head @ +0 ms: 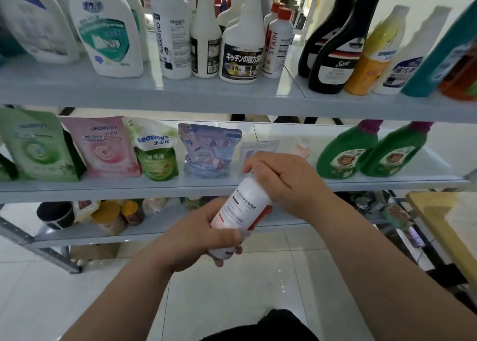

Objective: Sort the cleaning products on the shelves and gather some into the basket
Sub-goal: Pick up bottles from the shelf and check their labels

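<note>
A white bottle (244,206) with red trim and small black print is tilted in front of me, level with the middle shelf's edge. My left hand (198,235) grips its lower body. My right hand (281,178) is closed over its top, hiding the cap. Both hands hold it clear of the shelves. No basket is in view.
The top shelf (180,93) carries white, black, yellow and teal bottles. On the middle shelf (387,180) stand several refill pouches at left and two green bottles (371,152) at right. The bottom shelf holds small jars. A yellow table edge (438,227) is at right.
</note>
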A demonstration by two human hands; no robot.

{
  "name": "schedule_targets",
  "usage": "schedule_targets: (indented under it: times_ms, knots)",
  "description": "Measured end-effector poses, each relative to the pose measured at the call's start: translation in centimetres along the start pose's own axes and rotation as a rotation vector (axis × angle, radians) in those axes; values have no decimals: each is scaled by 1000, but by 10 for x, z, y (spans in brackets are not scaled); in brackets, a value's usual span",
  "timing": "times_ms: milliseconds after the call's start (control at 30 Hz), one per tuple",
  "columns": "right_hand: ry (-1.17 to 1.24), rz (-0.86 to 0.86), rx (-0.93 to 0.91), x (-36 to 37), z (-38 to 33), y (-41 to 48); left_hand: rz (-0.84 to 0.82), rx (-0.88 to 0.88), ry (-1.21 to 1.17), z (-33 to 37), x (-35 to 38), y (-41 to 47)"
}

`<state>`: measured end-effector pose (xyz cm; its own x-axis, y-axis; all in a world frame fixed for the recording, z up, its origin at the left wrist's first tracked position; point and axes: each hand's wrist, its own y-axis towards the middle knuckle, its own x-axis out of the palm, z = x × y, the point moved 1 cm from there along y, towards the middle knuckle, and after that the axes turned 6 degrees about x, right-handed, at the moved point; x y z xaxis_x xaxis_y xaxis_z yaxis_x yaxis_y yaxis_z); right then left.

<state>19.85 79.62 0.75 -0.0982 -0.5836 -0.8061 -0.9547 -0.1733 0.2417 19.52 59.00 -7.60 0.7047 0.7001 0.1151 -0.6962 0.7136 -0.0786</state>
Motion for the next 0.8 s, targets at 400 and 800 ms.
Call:
schedule_targets:
  times_ms: [400, 800]
  knots:
    - [875, 31, 253, 4, 39, 23, 429, 268, -184, 47, 19, 81]
    - [912, 281, 173, -64, 93, 104, 526, 351, 225, 124, 7, 188]
